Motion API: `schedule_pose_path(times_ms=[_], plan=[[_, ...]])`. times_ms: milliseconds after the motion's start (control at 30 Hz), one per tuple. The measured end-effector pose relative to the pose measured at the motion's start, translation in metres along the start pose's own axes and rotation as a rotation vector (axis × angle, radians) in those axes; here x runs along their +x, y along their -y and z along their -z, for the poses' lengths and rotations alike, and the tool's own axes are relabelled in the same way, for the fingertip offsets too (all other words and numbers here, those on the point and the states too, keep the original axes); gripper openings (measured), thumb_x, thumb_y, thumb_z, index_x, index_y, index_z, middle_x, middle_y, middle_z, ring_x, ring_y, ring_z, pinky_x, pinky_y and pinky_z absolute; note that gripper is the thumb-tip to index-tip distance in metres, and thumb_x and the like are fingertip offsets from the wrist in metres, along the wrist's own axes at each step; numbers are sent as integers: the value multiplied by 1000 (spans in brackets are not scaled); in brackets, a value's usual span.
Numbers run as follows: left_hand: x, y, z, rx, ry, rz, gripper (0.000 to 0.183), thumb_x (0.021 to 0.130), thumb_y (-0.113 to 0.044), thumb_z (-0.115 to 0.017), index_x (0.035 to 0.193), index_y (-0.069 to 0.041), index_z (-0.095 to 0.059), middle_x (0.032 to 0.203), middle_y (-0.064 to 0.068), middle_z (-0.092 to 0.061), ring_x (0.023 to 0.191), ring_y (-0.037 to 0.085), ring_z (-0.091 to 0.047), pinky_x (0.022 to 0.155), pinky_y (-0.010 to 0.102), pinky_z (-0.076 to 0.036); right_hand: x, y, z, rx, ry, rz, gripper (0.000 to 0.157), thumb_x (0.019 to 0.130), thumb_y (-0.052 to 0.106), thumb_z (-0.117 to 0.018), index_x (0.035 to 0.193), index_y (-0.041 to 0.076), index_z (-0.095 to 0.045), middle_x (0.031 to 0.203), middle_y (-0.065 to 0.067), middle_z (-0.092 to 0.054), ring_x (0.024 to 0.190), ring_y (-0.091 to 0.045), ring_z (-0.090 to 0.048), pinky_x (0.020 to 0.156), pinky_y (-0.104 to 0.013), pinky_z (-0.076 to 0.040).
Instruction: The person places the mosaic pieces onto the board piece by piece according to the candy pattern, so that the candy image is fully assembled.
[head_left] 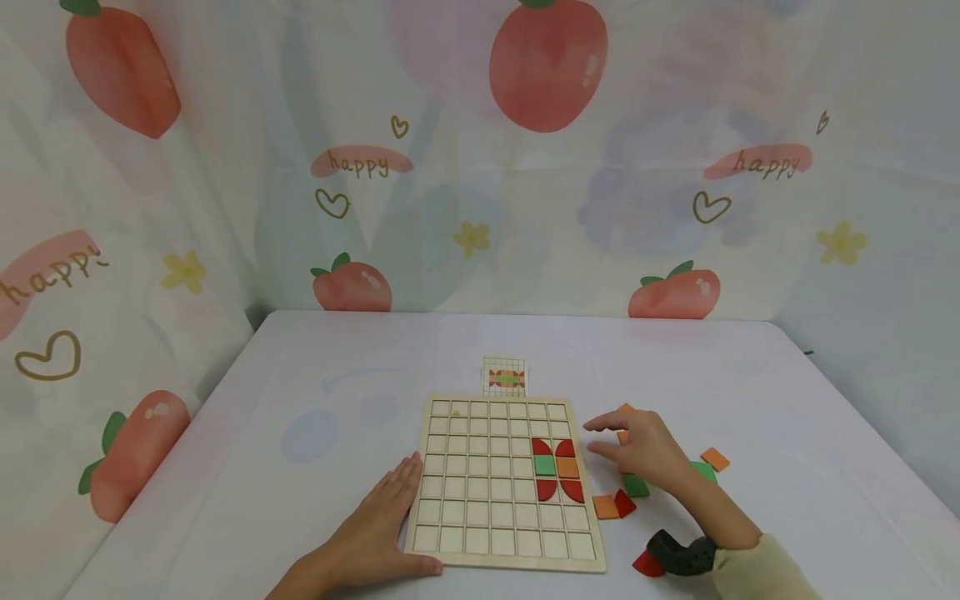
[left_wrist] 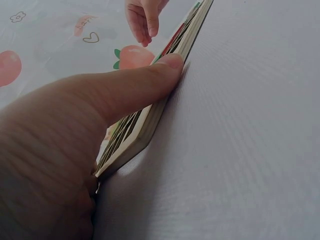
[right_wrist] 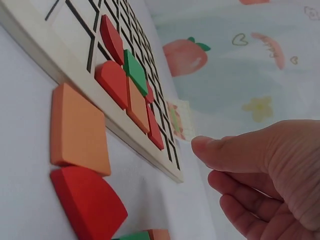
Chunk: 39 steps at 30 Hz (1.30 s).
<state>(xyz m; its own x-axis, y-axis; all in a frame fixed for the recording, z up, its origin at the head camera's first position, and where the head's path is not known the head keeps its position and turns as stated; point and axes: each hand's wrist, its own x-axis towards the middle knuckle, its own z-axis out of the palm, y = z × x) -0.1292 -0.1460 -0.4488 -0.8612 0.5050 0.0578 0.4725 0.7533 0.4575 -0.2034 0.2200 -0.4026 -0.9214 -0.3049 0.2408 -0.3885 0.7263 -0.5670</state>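
Observation:
A wooden grid board [head_left: 477,489] lies on the table. My left hand [head_left: 375,521] rests at its near-left corner, fingers stretched along the left side and thumb [left_wrist: 140,82] against the near edge. Several pieces sit in cells on the board's right: red rounded pieces [head_left: 542,490], a green square [head_left: 543,466] and an orange square [head_left: 567,467]. Just right of the board hovers my right hand [head_left: 641,446], its thumb and index finger apart with nothing between them. In the right wrist view, that hand [right_wrist: 270,175] has its other fingers loosely bent.
A small pattern card [head_left: 505,377] lies behind the board. Loose pieces are scattered to the right: an orange square [head_left: 606,507], a red piece [head_left: 624,503], green pieces [head_left: 635,486] and another orange one [head_left: 715,459]. A red piece [head_left: 648,564] lies beside the black wrist strap [head_left: 681,554].

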Motion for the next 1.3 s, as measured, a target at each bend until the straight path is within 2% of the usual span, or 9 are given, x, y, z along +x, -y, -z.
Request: schedule_pose_path(times_ms=[133,267,367,433,733,900,1167,1300], plan=[[0,0,0,-3,3,-1,118,69,-75,-56,145,2,-11,152,13,-8,138,25,-7,109,45,-14,2,-7,3,-5,-13,-60,22,77,11,-74,98,6,-72,94,-5,-67,92,-30,-58,77,-46,-50],[0,0,0,1,1,-6,117,69,-75,-55,145,3,-11,152,13,-8,138,25,-8,109,45,-15,3,-13,5,12,-23,-94,25,77,13,-74,100,5,-71,98,-7,-67,89,-27,-57,66,-33,-53],[0,0,0,2,-1,-7,117,69,-75,-55,145,2,-11,152,13,-9,138,25,-8,109,45,-15,3,-18,6,18,-28,-118,27,78,15,-74,102,4,-70,100,-9,-67,86,-24,-55,58,-23,-51],[0,1,0,0,0,-3,117,69,-75,-55,145,2,-11,152,13,-8,138,25,-8,109,45,-15,4,-21,7,15,-31,-125,27,78,15,-74,102,3,-70,100,-10,-67,87,-24,-55,59,-22,-50],[0,1,-1,1,-4,-1,117,68,-75,-56,145,2,-12,152,12,-9,138,25,-8,108,45,-15,5,-35,11,23,-47,-203,30,80,16,-72,107,1,-68,101,-13,-65,98,-32,-54,74,-41,-53],[0,1,-1,9,-10,-7,117,69,-75,-55,146,2,-12,152,12,-8,138,24,-8,108,46,-15,5,-42,12,17,-58,-228,31,82,17,-70,108,1,-67,101,-14,-64,101,-36,-52,77,-45,-51],[0,1,-1,20,-18,-19,117,69,-75,-55,145,3,-13,152,13,-9,138,25,-9,108,46,-16,5,-54,12,24,-62,-367,37,84,26,-68,113,3,-65,112,-19,-58,106,-36,-45,78,-44,-50],[-1,1,-2,21,-21,-23,117,69,-75,-55,145,2,-12,152,12,-9,138,25,-9,108,46,-16,6,-59,12,36,-69,-394,38,84,27,-67,114,3,-64,114,-20,-57,108,-36,-44,81,-47,-49]])
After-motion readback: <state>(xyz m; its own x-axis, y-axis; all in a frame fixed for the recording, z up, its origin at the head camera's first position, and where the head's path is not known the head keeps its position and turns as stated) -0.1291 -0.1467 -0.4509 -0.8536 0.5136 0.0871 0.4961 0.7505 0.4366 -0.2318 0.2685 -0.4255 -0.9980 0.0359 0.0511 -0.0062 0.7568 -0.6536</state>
